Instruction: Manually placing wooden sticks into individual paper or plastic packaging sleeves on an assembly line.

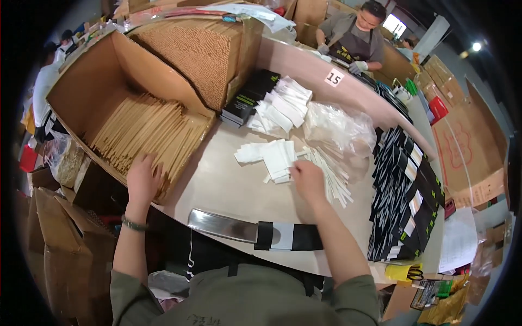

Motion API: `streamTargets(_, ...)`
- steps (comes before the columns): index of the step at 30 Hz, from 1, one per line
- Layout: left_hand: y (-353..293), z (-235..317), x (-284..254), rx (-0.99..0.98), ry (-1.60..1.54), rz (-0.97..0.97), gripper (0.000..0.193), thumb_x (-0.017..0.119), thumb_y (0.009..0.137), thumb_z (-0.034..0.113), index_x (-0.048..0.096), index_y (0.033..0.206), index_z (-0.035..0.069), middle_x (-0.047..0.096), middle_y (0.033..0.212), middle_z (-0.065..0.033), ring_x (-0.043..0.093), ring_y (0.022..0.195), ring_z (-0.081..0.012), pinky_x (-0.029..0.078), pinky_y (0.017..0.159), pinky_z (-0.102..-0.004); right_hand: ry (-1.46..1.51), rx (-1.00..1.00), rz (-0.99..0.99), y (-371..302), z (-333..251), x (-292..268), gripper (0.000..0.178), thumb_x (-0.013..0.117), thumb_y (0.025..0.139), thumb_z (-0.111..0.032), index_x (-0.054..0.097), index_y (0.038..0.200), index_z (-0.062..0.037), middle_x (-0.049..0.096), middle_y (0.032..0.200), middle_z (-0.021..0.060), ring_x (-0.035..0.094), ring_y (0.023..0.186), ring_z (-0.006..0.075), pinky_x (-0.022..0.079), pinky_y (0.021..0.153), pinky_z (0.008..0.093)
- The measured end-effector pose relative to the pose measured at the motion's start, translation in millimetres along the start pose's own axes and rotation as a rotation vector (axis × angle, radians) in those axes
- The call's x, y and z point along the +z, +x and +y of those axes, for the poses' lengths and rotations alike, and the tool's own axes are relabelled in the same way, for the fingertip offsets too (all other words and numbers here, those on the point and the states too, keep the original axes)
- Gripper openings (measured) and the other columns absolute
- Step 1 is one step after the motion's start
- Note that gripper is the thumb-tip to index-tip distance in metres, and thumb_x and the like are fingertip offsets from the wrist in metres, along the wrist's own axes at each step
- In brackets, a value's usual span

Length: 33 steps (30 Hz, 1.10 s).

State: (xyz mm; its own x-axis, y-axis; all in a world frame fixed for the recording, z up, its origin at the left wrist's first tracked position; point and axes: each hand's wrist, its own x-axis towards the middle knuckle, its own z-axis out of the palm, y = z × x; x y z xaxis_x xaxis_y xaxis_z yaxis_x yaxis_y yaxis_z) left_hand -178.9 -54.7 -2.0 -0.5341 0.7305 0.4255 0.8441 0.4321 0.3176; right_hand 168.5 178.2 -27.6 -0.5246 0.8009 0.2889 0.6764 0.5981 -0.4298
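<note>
My left hand (143, 178) is over the near part of a cardboard box (65, 100), its fingers spread a little and touching the brown wooden chopsticks (138, 127) piled there. No chopstick is visibly lifted. On the table, my right hand (310, 179) pinches the right edge of a white paper napkin (279, 157) in a small loose pile. Beside that hand lie narrow white paper strips (338, 187), fanned out. More folded white napkins (285, 106) are heaped behind, next to a clear plastic bag (337, 127) with pale contents.
Black paper sleeves (389, 185) pile up on the right, some with white inserts. A black stack (247, 100) and a large block of chopsticks (187, 54) stand behind. A metal strip (223, 225) lies at the near edge. Across the partition (304, 60), another person (356, 38) works.
</note>
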Motion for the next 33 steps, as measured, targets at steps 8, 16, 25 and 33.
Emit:
streamTargets(8, 3.5, -23.3, 33.2, 0.003, 0.138, -0.288, 0.014, 0.061, 0.086, 0.018, 0.062, 0.089, 0.004, 0.063, 0.089, -0.0200, 0.063, 0.085, -0.0394, 0.052, 0.073, -0.0489, -0.295, 0.063, -0.047, 27.9, -15.8, 56.0, 0.009, 0.061, 0.081, -0.010, 0.064, 0.082, -0.0017, 0.065, 0.080, 0.0138, 0.068, 0.074, 0.0337, 0.054, 0.067, 0.0452)
streamTargets(16, 24.1, -22.1, 27.6, 0.061, 0.158, -0.423, 0.011, 0.056, 0.084, 0.010, 0.056, 0.091, 0.001, 0.062, 0.088, -0.0228, 0.061, 0.085, -0.0417, 0.049, 0.073, -0.0511, 0.344, -0.255, -0.585, -36.8, -96.7, 6.4, 0.009, 0.061, 0.082, -0.012, 0.063, 0.084, -0.0034, 0.062, 0.081, 0.0125, 0.063, 0.076, 0.0306, 0.051, 0.066, 0.0428)
streamTargets(25, 8.9, -14.6, 5.3, 0.098, 0.061, -0.171, 0.017, 0.059, 0.088, 0.005, 0.060, 0.104, -0.002, 0.062, 0.080, -0.0154, 0.061, 0.075, -0.0308, 0.049, 0.066, -0.0383, 0.323, -0.348, -0.374, -102.3, -111.6, 41.1, 0.009, 0.066, 0.082, -0.014, 0.065, 0.088, -0.0071, 0.059, 0.084, 0.0103, 0.060, 0.081, 0.0322, 0.049, 0.067, 0.0431)
streamTargets(33, -69.5, 19.4, -23.5, -0.220, -1.085, -0.680, 0.009, 0.062, 0.094, 0.005, 0.065, 0.100, -0.001, 0.062, 0.081, 0.0006, 0.055, 0.075, -0.0069, 0.046, 0.070, -0.0216, 0.277, -0.349, -0.062, -114.8, -86.1, 0.5, 0.026, 0.079, 0.072, -0.013, 0.060, 0.088, -0.0057, 0.063, 0.102, 0.0118, 0.060, 0.094, 0.0317, 0.047, 0.080, 0.0414)
